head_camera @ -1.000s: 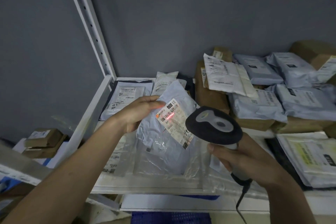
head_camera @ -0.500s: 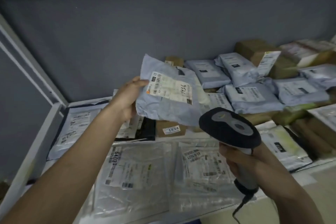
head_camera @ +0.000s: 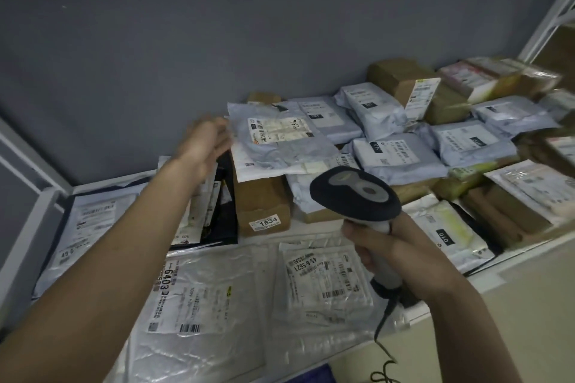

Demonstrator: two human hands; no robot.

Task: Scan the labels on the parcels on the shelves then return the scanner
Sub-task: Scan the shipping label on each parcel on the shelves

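Note:
A grey mailer parcel (head_camera: 280, 146) with a white label lies on top of a brown box (head_camera: 261, 205) marked 1834, at the middle of the shelf. My left hand (head_camera: 203, 146) is blurred, its fingers loosely extended at the parcel's left edge, gripping nothing. My right hand (head_camera: 382, 246) grips the handle of the black and grey scanner (head_camera: 354, 193), held above the shelf's front with its head toward the parcels. Its cable (head_camera: 384, 317) hangs below my wrist. No red beam shows on any label.
Two clear-bagged parcels lie at the front, one marked 6403 (head_camera: 193, 295) and one marked 45-6-5621 (head_camera: 320, 274). Several grey mailers (head_camera: 401, 152) and brown boxes (head_camera: 401, 78) fill the right of the shelf. White shelf frame (head_camera: 31, 221) borders the left, an upright (head_camera: 547, 9) the right.
One second ago the scanner's red beam lay on the grey parcel's label in my left hand. The parcel now rests on the brown box, and my left hand has come off it.

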